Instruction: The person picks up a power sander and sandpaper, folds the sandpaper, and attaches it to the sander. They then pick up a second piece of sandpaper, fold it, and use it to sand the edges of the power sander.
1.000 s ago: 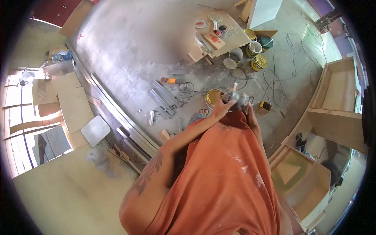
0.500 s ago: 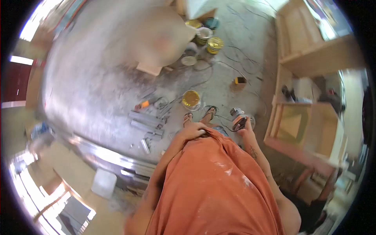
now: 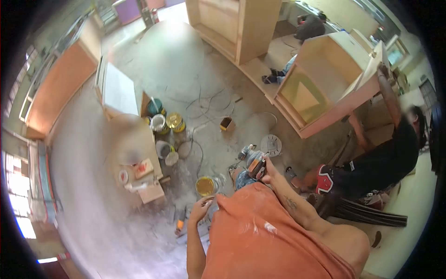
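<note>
My right hand (image 3: 268, 176) grips a power sander (image 3: 256, 166) in front of my body; its round, holed pad (image 3: 271, 145) faces up beside the tool. At the left edge of my orange shirt (image 3: 260, 228), marked with white smears, is my left hand (image 3: 201, 208). Its fingers are curled in a pinch at the shirt's hem. Just past that hand, a bucket with yellowish content (image 3: 205, 186) stands on the floor. An orange-and-grey tool (image 3: 180, 225) lies on the floor to the left of it.
Several paint cans (image 3: 175, 122) stand ahead by a wooden board (image 3: 151, 192). Cables (image 3: 200, 151) run across the dusty floor. On the right, a co-worker in black (image 3: 381, 156) holds a wooden cabinet (image 3: 320, 88). Another person (image 3: 310, 28) crouches farther back.
My view has turned to the right and lifted, bringing the co-worker and cabinets into fuller view. My left hand has shifted from the shirt's front to its left edge. The sander stays in my right hand.
</note>
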Action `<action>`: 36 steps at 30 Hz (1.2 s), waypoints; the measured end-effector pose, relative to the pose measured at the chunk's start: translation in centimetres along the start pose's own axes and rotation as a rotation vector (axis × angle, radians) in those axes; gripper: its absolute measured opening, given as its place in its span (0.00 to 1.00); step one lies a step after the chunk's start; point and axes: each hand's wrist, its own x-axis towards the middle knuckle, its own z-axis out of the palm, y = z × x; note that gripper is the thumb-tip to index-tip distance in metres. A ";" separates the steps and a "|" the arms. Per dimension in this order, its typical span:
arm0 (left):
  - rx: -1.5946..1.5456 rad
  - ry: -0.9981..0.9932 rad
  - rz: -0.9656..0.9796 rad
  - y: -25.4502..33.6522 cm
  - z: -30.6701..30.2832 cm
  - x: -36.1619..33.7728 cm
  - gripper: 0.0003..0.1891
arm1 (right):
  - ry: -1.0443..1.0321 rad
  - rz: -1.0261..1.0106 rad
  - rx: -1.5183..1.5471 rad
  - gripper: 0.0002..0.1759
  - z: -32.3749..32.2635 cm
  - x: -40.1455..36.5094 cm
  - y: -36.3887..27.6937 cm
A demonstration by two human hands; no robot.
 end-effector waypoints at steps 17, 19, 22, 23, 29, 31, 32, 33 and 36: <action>0.832 -0.369 0.851 26.3 -8.9 30.6 0.30 | -0.472 0.524 -0.509 0.50 17.1 7.4 -14.8; 0.797 -0.306 0.769 27.6 -9.8 33.2 0.24 | -0.278 0.278 -0.468 0.54 21.4 7.1 -16.6; 0.629 -0.022 0.522 30.3 -10.0 35.0 0.25 | -0.538 0.260 -0.352 0.47 21.2 10.7 -20.9; 0.556 0.080 0.460 30.8 -10.1 36.3 0.25 | -0.543 0.259 -0.364 0.47 21.4 12.3 -22.2; -0.699 0.307 0.143 26.2 -10.1 45.5 0.14 | -0.050 -0.192 -0.429 0.18 24.3 19.8 -25.6; -1.496 0.214 -0.194 26.5 -10.6 48.4 0.13 | -0.034 -0.207 -0.639 0.18 27.0 22.3 -25.8; -1.510 0.216 -0.195 25.8 -11.1 50.0 0.13 | -0.018 -0.220 -0.850 0.17 28.5 23.6 -25.9; -1.716 0.214 -0.252 23.9 -11.6 51.6 0.12 | -0.079 -0.235 -0.926 0.16 31.2 23.4 -26.3; -1.905 0.238 -0.304 21.9 -14.3 54.1 0.11 | -0.292 -0.073 -1.222 0.16 38.6 25.2 -30.0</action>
